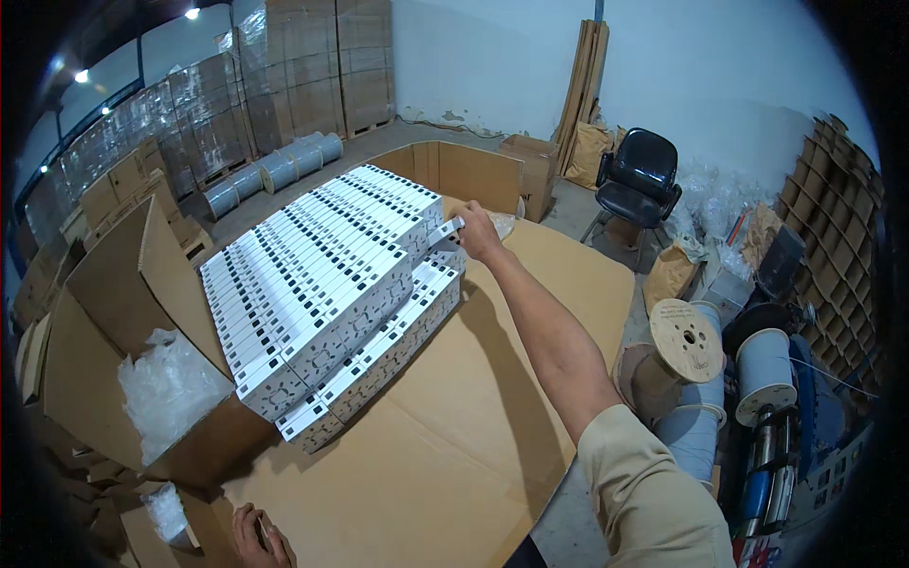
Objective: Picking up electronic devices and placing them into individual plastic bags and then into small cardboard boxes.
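Head view: one white piece point(446, 230) is gripped at one end between the thumb and fingers of the right hand point(479, 234), beside the right edge of a stack of white pieces point(322, 256); whether it touches the stack cannot be made out. The stack is built of many slim white pieces with black squares, too many to be counted reliably; at its near side two levels are seen, the lower one jutting out like a step. It is carried on one brown cardboard sheet point(426, 464). One left hand point(260, 538) is seen at the lower edge, its fingers bent, near the sheet's near left corner; whether anything is gripped by it cannot be told.

Left of the stack, one clear plastic bag point(175, 388) is held in one large open carton point(204, 440), and more plastic is held in one smaller box point(194, 506) below it. Beyond the sheet, one closed box point(532, 170) and one black chair point(639, 175) are placed near the wall. To the right, one wooden-ended spool point(686, 339) and one pale reel point(765, 369) are seen, with two brown paper sacks point(668, 275) farther back.
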Tool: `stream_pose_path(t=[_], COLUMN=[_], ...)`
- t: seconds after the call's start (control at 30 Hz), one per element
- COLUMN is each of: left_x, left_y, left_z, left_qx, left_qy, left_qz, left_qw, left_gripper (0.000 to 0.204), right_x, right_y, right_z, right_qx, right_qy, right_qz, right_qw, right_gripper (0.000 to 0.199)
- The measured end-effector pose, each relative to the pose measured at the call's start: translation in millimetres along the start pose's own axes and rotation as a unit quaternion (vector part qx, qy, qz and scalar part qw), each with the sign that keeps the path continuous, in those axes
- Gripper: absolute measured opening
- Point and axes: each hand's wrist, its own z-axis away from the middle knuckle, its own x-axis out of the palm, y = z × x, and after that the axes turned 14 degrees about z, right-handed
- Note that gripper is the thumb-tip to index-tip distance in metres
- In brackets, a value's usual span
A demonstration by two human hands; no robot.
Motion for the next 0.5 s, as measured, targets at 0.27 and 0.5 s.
stream_pose_path(t=[0.27, 0.5], left_x=[-2.4, -0.5], left_y=[-12.7, -9.4], left_z=[7.9, 8.1], left_qx=[0.006, -0.056], left_qy=[0.005, 0.001], left_qz=[-0.003, 0.048], left_qw=[1.000, 0.997], left_gripper=[0.038, 0.031], right_x=[-35.5, -89.9], right_y=[-18.6, -70.2], right_z=[34.8, 105.8], right_qx=[0.020, 0.050], right_qy=[0.090, 0.071], right_qz=[-0.045, -0.143], right_qw=[0.995, 0.986], right_gripper=[0.028, 0.029])
